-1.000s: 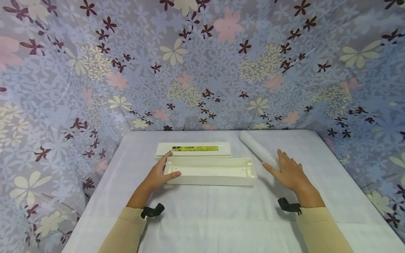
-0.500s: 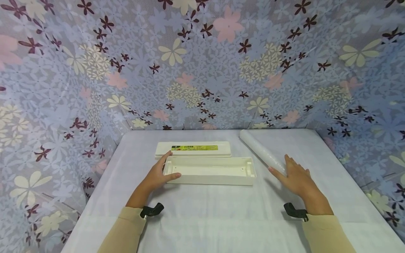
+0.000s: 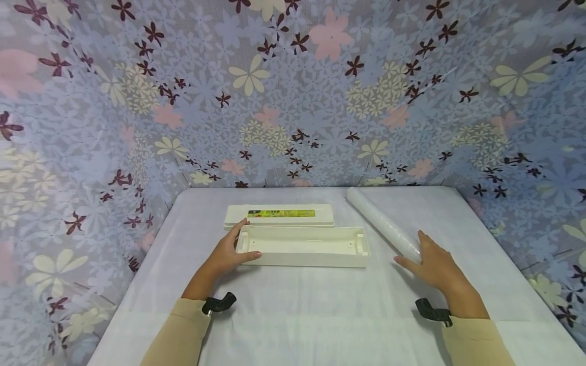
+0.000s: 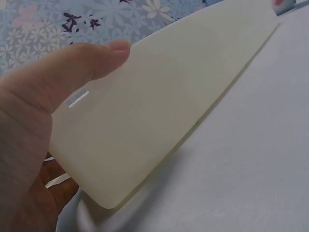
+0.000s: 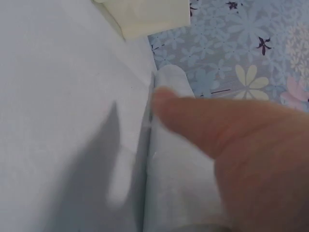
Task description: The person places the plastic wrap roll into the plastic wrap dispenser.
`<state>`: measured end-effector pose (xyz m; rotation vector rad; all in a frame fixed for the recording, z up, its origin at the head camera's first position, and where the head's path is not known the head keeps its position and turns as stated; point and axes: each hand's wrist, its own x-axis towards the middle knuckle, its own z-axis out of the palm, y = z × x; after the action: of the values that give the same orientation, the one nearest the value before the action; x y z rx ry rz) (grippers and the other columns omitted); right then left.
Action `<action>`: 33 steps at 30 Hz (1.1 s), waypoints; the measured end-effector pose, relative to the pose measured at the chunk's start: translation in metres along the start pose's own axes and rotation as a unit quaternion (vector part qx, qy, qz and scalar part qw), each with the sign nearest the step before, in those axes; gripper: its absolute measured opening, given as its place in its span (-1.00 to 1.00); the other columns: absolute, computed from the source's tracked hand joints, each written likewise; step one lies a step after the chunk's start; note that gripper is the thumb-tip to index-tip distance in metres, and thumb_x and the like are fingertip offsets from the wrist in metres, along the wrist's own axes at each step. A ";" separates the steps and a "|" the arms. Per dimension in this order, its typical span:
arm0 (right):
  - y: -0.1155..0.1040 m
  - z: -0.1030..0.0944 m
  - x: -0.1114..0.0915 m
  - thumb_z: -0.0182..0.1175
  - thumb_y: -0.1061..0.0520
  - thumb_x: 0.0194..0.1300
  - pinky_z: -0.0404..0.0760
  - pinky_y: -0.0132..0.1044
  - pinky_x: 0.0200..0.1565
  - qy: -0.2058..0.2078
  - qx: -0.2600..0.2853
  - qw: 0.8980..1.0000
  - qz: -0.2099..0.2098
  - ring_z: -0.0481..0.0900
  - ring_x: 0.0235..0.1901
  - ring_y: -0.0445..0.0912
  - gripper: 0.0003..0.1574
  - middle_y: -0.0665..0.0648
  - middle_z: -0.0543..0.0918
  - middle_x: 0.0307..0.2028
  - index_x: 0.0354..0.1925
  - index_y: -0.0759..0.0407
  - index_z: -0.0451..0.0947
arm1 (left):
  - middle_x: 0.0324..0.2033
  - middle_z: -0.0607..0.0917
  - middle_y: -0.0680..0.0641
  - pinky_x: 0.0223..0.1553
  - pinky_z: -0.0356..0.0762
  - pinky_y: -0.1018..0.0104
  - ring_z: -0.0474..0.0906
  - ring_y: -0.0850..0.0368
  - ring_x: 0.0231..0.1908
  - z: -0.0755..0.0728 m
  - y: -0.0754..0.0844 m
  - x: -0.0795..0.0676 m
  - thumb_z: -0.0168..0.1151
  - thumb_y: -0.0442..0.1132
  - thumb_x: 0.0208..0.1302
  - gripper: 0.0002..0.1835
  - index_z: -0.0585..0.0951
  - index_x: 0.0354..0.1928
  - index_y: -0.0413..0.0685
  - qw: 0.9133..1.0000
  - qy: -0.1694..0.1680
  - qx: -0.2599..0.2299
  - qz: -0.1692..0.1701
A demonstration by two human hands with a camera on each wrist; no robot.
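My left hand (image 3: 229,251) grips the left end of a long cream-white plastic box (image 3: 304,260), thumb on its front wall and fingers around the far side. The box stands open-topped on the table. In the left wrist view the thumb lies against the box wall (image 4: 159,96). A white roll of cling film (image 3: 382,221) lies slantwise to the right of the box. Its near end is partly behind my right hand (image 3: 437,262), which is spread, thumb to the left of the roll and fingers to the right. In the right wrist view the thumb (image 5: 193,113) extends over the roll (image 5: 169,145).
Behind the box lies its matching white lid (image 3: 235,216) with a yellow-green label (image 3: 281,213). A white cloth (image 3: 320,325) covers the table. Flower-patterned fabric (image 3: 293,101) rises at the back and both sides. Dark wrist mounts (image 3: 220,303) sit at both cuffs.
My right hand has slid toward the near right along the roll, to its near end. The roll and box stay in place, and the left hand keeps its grip.
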<state>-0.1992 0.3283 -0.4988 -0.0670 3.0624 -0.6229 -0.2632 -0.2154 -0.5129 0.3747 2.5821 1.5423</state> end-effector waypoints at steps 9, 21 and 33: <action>0.008 0.002 -0.007 0.44 -0.26 0.35 0.23 0.50 0.27 -0.003 0.024 1.000 -0.012 0.17 0.33 0.65 0.43 0.79 0.11 0.39 0.50 0.73 -0.11 | 0.57 0.22 -0.24 0.25 0.48 -0.16 0.42 -0.26 0.36 0.003 -0.003 -0.005 0.70 0.04 0.09 0.27 0.06 0.71 0.11 1.000 0.005 -0.006 -0.003; 0.012 0.010 -0.015 0.35 -0.04 0.48 0.35 0.51 0.17 0.003 0.051 0.999 0.002 0.34 0.24 0.59 0.11 0.74 0.25 0.33 0.49 0.69 0.01 | 0.55 0.26 -0.25 0.23 0.51 -0.15 0.44 -0.27 0.34 0.008 -0.008 -0.012 0.70 0.04 0.09 0.25 0.09 0.70 0.07 1.000 0.010 -0.001 0.008; -0.003 0.028 -0.046 0.43 0.05 0.42 0.43 0.50 0.08 0.069 0.068 0.995 0.011 0.42 0.18 0.58 0.03 0.71 0.36 0.29 0.47 0.64 0.14 | 0.53 0.30 -0.20 0.22 0.52 -0.16 0.46 -0.23 0.32 0.001 -0.016 -0.023 0.71 0.06 0.07 0.25 0.11 0.70 0.09 1.000 -0.003 -0.001 0.015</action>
<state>-0.1529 0.3171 -0.5228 0.0110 3.1365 -0.8672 -0.2437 -0.2277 -0.5287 0.4185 2.5821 1.5494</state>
